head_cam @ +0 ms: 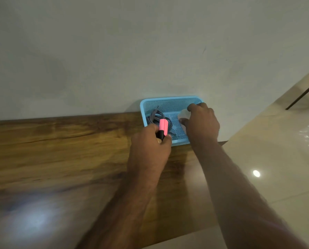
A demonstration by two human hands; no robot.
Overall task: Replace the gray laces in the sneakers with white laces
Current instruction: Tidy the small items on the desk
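wooden table (60, 150) held blue basket (169, 102) | left hand (150, 146) gripped pink marker (163, 128) | right hand (201, 123) curled on blurry pale thing, maybe white laces (183, 114) | lift slowly, clear of gray laces (156, 116)

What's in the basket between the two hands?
In the head view, gray laces lie coiled on the blue basket floor between the left hand, holding a pink marker, and the right hand.

Dim, soft and motion-blurred, with a pale glare patch on the wooden table (35, 220), a bright spot reflected on the glossy floor (256, 173), and wide-angle bending at the edges.
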